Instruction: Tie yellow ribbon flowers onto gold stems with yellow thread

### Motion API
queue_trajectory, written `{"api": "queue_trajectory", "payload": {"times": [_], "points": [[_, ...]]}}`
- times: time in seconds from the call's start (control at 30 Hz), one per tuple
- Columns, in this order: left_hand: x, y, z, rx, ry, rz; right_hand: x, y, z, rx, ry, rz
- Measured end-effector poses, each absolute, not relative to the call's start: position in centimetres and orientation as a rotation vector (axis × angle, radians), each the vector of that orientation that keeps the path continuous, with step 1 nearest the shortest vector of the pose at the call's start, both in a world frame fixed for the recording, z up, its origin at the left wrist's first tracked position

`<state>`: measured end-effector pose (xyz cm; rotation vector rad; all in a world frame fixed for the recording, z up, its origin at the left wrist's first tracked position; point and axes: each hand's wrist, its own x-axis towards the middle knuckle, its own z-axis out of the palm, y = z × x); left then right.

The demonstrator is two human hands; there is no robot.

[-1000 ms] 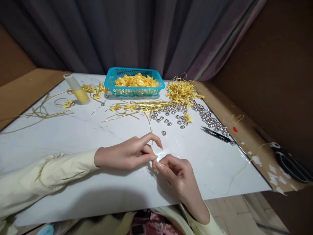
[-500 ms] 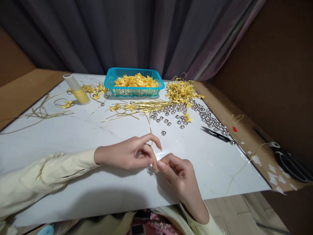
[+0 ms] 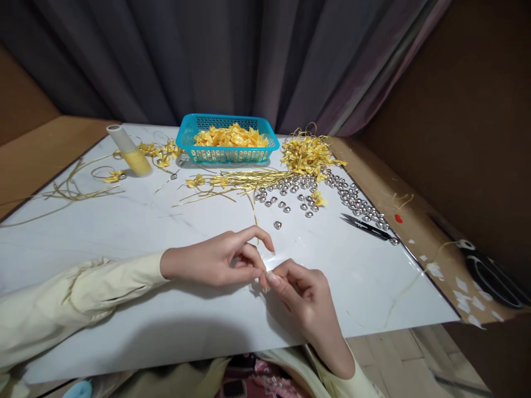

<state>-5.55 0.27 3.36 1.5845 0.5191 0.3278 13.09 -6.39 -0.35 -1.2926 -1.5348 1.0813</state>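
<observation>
Over the near part of the white tabletop (image 3: 174, 309), my left hand (image 3: 219, 260) and my right hand (image 3: 307, 293) meet fingertip to fingertip. Thumb and a finger of the left are pinched together, while its index finger arches free above. The right hand also pinches, its thumb pressed against the curled fingers. Whatever sits between the fingertips is hidden or too small to name. Just beyond the hands lie a loose silver bead (image 3: 277, 225) and a bundle of gold cords (image 3: 257, 178).
At the back stands a blue basket (image 3: 228, 156) of yellow ribbon bows (image 3: 232, 136). A yellow thread spool (image 3: 136, 160) is at left. Right of centre are a yellow bow pile (image 3: 307, 155), silver beads (image 3: 357, 202) and thread snips (image 3: 367, 228). Black scissors (image 3: 492, 276) rest at far right.
</observation>
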Motion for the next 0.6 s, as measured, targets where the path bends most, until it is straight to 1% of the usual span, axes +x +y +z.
{"api": "queue_trajectory", "payload": {"times": [0.23,0.37,0.6], "points": [[-5.58,0.19,3.12,1.564,0.489,0.342,13.09,-6.24,0.23,-1.292,-1.524,1.13],[-5.59,0.18,3.06,1.641,0.483,0.349,13.12,-6.28,0.68,-1.317,-1.517,1.181],[-5.57,0.16,3.07,1.756,0.471,0.354,13.01,-6.17,0.61,-1.305,-1.51,1.171]]}}
